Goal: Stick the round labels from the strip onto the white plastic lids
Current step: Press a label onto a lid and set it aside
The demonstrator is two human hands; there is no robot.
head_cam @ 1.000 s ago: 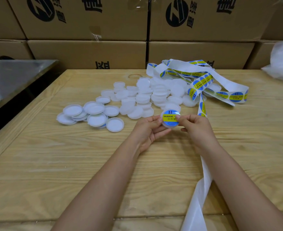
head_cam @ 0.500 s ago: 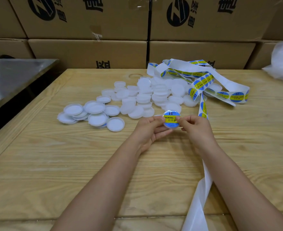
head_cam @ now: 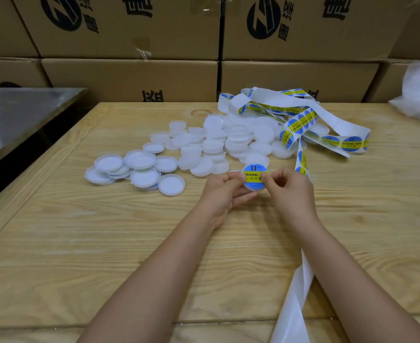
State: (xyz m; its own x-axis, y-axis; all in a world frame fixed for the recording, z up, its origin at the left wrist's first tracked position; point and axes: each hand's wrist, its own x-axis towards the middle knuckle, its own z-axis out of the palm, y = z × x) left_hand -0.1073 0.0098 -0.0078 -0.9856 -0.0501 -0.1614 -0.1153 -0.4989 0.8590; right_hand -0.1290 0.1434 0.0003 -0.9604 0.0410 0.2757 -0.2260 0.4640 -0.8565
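Both hands meet just above the table (head_cam: 85, 243). My left hand (head_cam: 222, 194) pinches the white lid (head_cam: 249, 188) at its left edge. My right hand (head_cam: 288, 191) pinches the right edge, thumb pressed on the blue-and-yellow round label (head_cam: 253, 175) on its face. Just behind lies the pile of bare lids (head_cam: 213, 146). I see the label strip (head_cam: 302, 120) looped over the pile's far right, passing beneath my right forearm.

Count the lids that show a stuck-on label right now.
1: the labelled lid, held between the left hand and the right hand. The rim-up lids at the left may hide labels on their undersides.
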